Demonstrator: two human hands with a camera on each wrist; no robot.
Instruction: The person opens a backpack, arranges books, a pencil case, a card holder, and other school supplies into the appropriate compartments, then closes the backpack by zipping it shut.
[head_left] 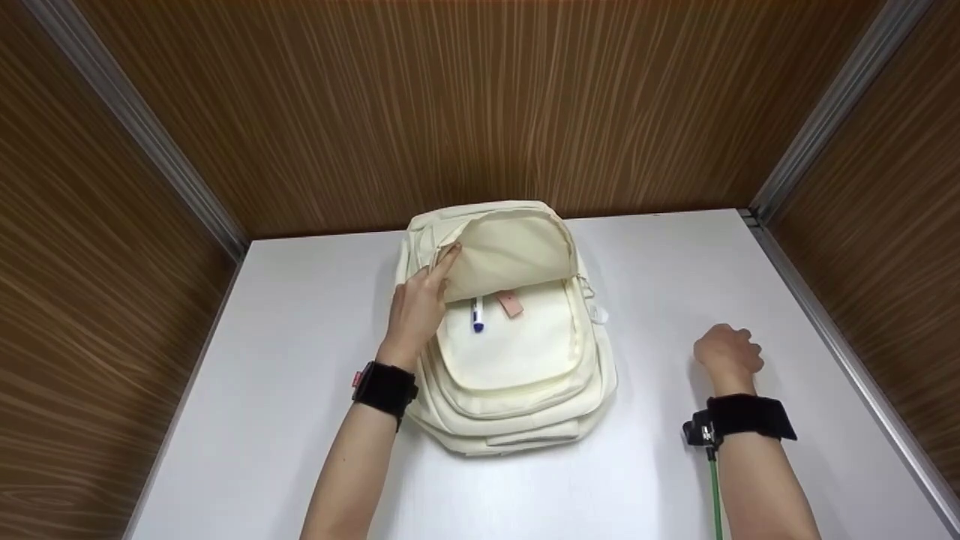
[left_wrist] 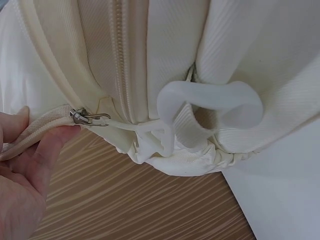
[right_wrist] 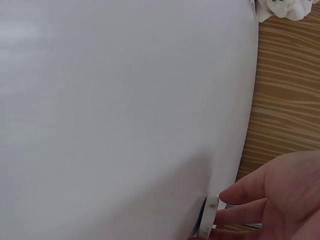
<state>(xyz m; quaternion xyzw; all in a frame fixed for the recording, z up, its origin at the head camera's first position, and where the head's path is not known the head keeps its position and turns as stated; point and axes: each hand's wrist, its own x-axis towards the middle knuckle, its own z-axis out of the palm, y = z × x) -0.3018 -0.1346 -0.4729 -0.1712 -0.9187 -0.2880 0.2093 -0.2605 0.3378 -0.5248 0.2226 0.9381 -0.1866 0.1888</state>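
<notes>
A cream backpack [head_left: 517, 416] lies on the white table, its upper compartment unzipped and the pale lining showing. My left hand [head_left: 416, 307] pinches the left edge of that opening between thumb and fingers; the left wrist view shows the zipper tape beside a metal zipper pull [left_wrist: 85, 117]. Below the lining's edge lie a white marker with a blue end [head_left: 478, 315] and a pink piece [head_left: 510, 303], each partly covered. Right of the bag, above the table, my right hand [head_left: 727, 352] holds a small flat thing with a white edge and dark face [right_wrist: 209, 217]; its kind is unclear.
Brown wood-grain panels [head_left: 487, 105] stand at the back and both sides of the white table [head_left: 300, 337], with metal rails at their corners. A white plastic buckle [left_wrist: 210, 100] sits on the bag's side. A green cable [head_left: 715, 487] trails from the right wristband.
</notes>
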